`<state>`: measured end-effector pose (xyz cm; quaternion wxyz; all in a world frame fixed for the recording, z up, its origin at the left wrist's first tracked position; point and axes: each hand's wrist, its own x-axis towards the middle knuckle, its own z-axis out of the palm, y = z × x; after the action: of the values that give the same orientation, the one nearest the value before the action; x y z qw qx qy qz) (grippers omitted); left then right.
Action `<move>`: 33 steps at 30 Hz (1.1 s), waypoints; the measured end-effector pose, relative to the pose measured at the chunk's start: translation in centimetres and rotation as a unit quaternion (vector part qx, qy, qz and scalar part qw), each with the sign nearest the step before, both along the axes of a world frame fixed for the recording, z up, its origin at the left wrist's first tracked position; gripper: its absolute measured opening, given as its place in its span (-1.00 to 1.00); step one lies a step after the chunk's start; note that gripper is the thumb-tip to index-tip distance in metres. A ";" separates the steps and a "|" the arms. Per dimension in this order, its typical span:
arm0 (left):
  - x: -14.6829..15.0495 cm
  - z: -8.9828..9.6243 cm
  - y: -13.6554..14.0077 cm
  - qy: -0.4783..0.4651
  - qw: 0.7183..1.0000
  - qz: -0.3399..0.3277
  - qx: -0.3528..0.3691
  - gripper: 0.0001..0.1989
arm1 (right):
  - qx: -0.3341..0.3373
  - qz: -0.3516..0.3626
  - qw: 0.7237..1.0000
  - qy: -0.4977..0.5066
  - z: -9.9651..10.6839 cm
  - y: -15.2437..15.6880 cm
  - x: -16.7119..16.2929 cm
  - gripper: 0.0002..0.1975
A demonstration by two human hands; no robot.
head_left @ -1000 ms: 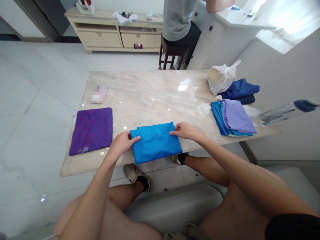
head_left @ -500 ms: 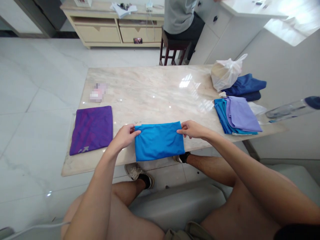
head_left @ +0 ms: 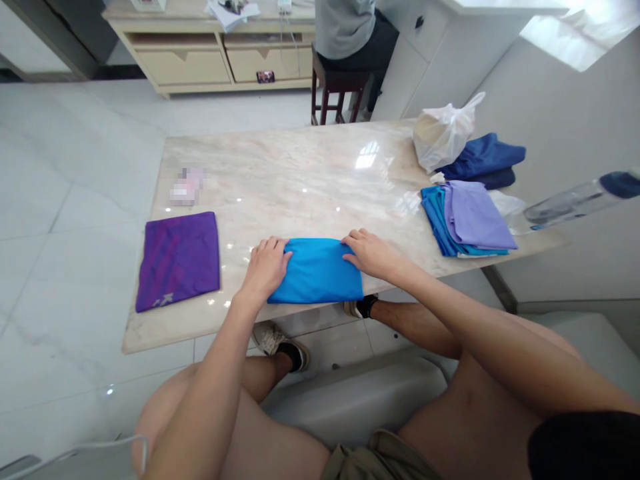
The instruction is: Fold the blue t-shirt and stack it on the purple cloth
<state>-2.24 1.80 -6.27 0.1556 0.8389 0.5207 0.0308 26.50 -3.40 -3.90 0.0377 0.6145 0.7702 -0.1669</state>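
Note:
A bright blue folded cloth (head_left: pixel 320 270) lies flat at the front edge of the marble table (head_left: pixel 260 167). My left hand (head_left: pixel 269 267) rests on the cloth's left side, fingers laid out and thumb apart. On its upper right corner lies my right hand (head_left: pixel 367 253), fingers stretched over the fabric and the thumb lower down. Neither hand grips the cloth. To the left is a folded purple cloth (head_left: pixel 180 260) with a pale mark near its lower edge.
At the table's right end are a stack of folded cloths with a lilac one (head_left: pixel 475 213) on top, a white plastic bag (head_left: pixel 445 137), dark blue fabric (head_left: pixel 487 160) and a clear bottle (head_left: pixel 575 200). Beyond the table a person (head_left: pixel 345 30) sits on a stool (head_left: pixel 340 77).
Both hands have gone from pinching the blue cloth's upper corners to lying on it with fingers spread. The cloth now lies flatter on the table. The camera view has shifted slightly.

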 end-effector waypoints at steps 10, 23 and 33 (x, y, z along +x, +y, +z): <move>-2.2 4.3 -0.9 0.061 0.987 0.145 -0.024 -0.59 | -0.155 -0.221 0.963 0.000 1.0 0.2 0.8 -0.58; -6.3 7.8 0.7 -0.114 0.940 0.318 0.055 -0.68 | -0.172 -0.395 0.853 0.296 -1.0 -3.7 -2.0 -0.54; -9.6 8.3 -1.5 -0.112 0.934 0.334 0.062 -0.66 | -0.053 -0.490 0.716 0.495 -1.5 -7.8 -5.0 -0.68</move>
<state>-11.88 0.29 2.07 0.1416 0.6154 0.7473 0.2067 21.54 -11.20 -5.40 -0.4038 0.7323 0.2602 -0.4826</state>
